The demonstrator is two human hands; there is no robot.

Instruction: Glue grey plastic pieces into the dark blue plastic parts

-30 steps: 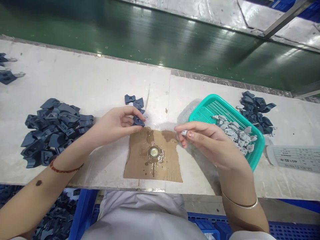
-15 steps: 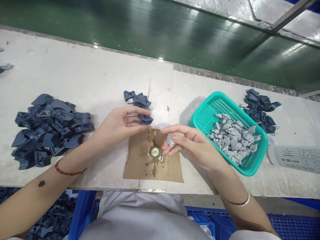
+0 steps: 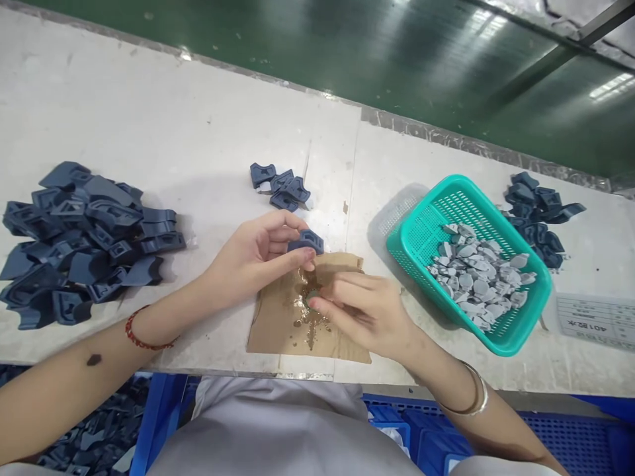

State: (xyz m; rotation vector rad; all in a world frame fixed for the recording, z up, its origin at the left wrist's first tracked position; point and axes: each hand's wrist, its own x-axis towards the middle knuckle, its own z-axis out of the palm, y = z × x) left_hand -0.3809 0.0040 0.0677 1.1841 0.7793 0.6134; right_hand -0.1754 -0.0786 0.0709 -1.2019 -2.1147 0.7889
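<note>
My left hand [image 3: 262, 254] is closed on a dark blue plastic part [image 3: 308, 240], held between thumb and fingers above the cardboard's top edge. My right hand [image 3: 370, 307] is pinched low over a small round cap [image 3: 311, 297] in the middle of the brown cardboard [image 3: 278, 334]. The light grey piece it held a moment ago is hidden by the fingers now. Wet, shiny liquid lies splashed around the cap. Just beyond my left hand is a small cluster of dark blue parts [image 3: 282, 185].
A large heap of dark blue parts [image 3: 89, 238] lies at the left. To the right, a green plastic basket [image 3: 411, 244] contains many light grey pieces [image 3: 481, 281]. Behind it are more blue parts [image 3: 538, 211], and a printed label [image 3: 595, 320] lies at the far right.
My left hand has picked a blue part away from the small cluster and brought it nearer the cardboard. My right hand has lowered the grey piece to the cap. The view has shifted slightly.
</note>
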